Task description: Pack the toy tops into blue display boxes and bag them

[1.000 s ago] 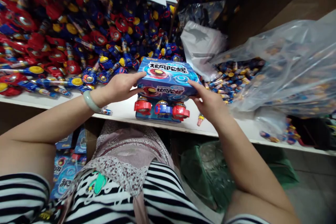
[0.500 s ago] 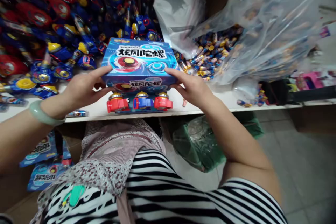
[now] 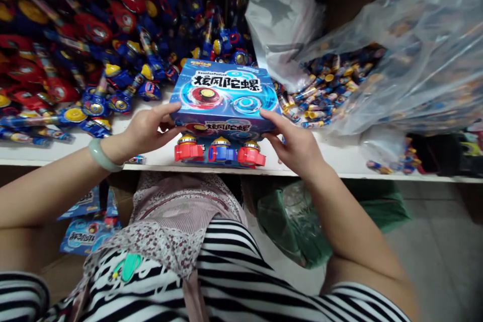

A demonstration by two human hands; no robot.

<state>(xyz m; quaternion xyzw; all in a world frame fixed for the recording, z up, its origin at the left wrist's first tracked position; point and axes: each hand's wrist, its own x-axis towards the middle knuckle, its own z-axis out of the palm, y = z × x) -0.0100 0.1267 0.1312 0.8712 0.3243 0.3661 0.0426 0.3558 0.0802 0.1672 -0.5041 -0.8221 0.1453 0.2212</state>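
Note:
A blue printed cardboard box [image 3: 222,91] with large Chinese lettering and pictures of a red and a blue spinning top stands at the front of the white table. My left hand [image 3: 151,126] grips its left side, thumb low and fingers at the upper edge. On the opposite side my right hand [image 3: 292,138] holds the box by its right front corner. Two red toy pieces [image 3: 188,150] and one blue toy piece [image 3: 222,152], each topped with silver and yellow, show in a row below the box's front lettering. The box's back is hidden.
Red and blue toys [image 3: 124,55] are heaped at the back left. Small yellow-and-blue tubes [image 3: 332,85] spill from a clear plastic bag [image 3: 407,60] at the right. White plastic bags [image 3: 279,30] lie behind the box. Below the table edge [image 3: 332,177] is a green bag [image 3: 290,231].
The camera view has swung left, so the table, box and hands all appear farther right. Both hands keep their hold on the box, which shows little movement on the table.

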